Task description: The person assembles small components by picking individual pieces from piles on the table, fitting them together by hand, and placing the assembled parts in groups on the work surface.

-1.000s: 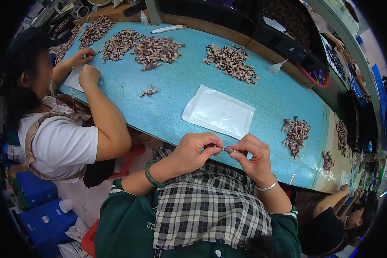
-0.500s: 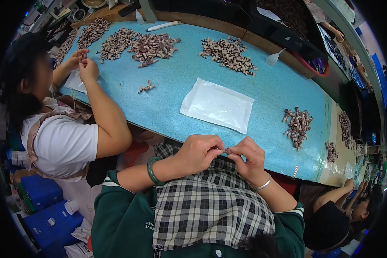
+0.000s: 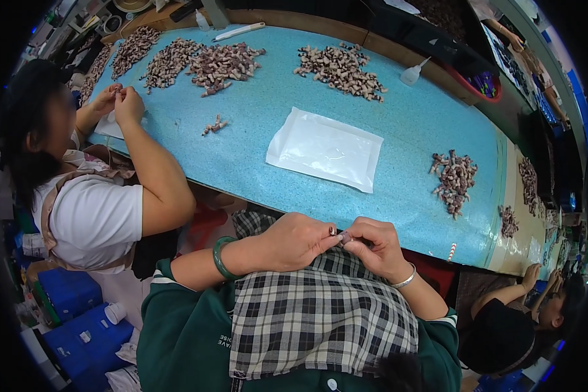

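- Left hand point(image 3: 297, 242): thumb and forefinger closed in a pinch at the near edge of the table point(image 3: 255, 140); green bangle point(image 3: 221, 259) on your wrist.
- Right hand point(image 3: 376, 245): thumb and forefinger likewise pinched, gripping the small grey-pink piece point(image 3: 343, 240); silver-coloured bracelet point(image 3: 406, 276) on your wrist.
- Piece position: between your fingertips, above your checked apron point(image 3: 320, 320); partly hidden, exact shape cannot be told.
- White plastic pouch point(image 3: 325, 150): flat on the blue tabletop, just beyond your hands; glossy.
- Right of the pouch: a heap of pinkish-brown pieces point(image 3: 454, 183). Far side: a heap of cream-and-black pieces point(image 3: 340, 70), with a white squeeze bottle point(image 3: 411, 74) to its right.
- Left of the pouch: a small cluster point(image 3: 214, 125), near a co-worker's raised hands point(image 3: 121, 104).
- Writing: pale lettering on your green top point(image 3: 189, 333), partly covered by the apron; white label point(image 3: 85, 336) on a blue bin point(image 3: 78, 356) at near left, too small to read.
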A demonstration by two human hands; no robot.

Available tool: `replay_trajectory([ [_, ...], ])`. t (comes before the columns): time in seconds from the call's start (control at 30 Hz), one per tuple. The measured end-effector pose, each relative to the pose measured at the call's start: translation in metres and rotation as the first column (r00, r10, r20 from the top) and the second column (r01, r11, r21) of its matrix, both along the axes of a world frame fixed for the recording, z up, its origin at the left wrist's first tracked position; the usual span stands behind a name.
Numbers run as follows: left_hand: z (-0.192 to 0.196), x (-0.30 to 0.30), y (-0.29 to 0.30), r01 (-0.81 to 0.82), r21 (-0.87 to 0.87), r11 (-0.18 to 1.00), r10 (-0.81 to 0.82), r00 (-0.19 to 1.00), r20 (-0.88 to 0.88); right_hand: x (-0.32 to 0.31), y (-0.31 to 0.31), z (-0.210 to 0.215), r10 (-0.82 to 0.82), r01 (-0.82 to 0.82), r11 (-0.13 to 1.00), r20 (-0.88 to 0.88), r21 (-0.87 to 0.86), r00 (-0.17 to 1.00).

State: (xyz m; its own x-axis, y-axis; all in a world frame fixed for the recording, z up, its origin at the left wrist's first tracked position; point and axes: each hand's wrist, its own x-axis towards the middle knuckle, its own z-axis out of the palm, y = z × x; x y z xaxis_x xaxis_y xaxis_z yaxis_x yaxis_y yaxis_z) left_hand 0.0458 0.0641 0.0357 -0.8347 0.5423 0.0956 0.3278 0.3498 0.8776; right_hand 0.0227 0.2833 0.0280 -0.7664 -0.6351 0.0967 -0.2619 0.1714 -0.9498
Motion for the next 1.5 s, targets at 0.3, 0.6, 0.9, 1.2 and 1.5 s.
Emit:
replay_trajectory([
  [0.3,0.000,0.001,0.007,0.165,-0.145,0.976,-0.161,0.986,0.035,0.006,0.006,0.005,0.058,-0.035,0.995,-0.268,0.090,0.962],
  [0.6,-0.006,0.003,0.012,0.199,-0.126,0.972,-0.193,0.980,0.056,0.012,0.011,0.001,0.074,-0.045,0.993,-0.276,0.110,0.958],
  [0.9,-0.003,0.002,0.015,0.228,-0.181,0.957,-0.213,0.972,0.097,0.013,0.013,0.000,0.056,-0.034,0.995,-0.262,0.090,0.963],
  [1.2,-0.001,-0.001,0.019,0.248,-0.215,0.945,-0.230,0.967,0.107,0.016,0.016,-0.007,0.038,-0.022,0.997,-0.244,0.068,0.969],
  [1.5,-0.002,-0.001,0.021,0.272,-0.241,0.932,-0.252,0.961,0.112,0.019,0.019,-0.012,0.019,-0.007,0.999,-0.228,0.054,0.973],
])
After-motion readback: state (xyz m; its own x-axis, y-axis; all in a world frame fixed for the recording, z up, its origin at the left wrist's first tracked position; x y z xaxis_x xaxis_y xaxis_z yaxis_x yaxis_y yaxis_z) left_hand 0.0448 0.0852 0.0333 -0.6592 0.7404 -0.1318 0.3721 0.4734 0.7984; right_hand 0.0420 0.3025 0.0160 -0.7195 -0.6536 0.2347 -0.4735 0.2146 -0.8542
